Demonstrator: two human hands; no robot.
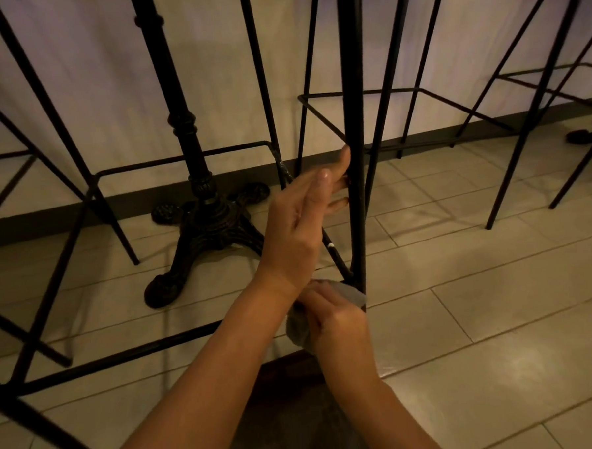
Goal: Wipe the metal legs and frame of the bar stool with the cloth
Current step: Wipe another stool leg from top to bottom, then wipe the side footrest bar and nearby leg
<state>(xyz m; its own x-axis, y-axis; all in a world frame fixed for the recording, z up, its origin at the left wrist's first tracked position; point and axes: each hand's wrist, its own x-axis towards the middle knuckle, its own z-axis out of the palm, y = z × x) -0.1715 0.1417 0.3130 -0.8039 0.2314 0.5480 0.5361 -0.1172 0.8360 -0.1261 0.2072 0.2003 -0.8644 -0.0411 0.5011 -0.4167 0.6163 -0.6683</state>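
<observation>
the right hand [334, 320] is low by the floor [496, 282], fingers curled round a grey cloth [298, 330] and pressing it against the foot of the stool's near black leg [356, 152]. the left hand [301, 224] is higher on that same leg, thumb and fingers loosely straight, fingertips touching or just beside the metal; whether it actually steadies the leg i cannot tell. the risk i see is the stool tipping or skating on the smooth tiles if the cloth drags hard at the foot while the upper hand only rests there. the bunched cloth could also skip the far side of the thin leg and the joint with the foot rail [337, 256], which shows a small pale mark. counting: two hands, one cloth, one ornate cast table base [205, 222], and at least four wire-framed stools in view, the worked one included, though their crossing legs make the count uncertain.
</observation>
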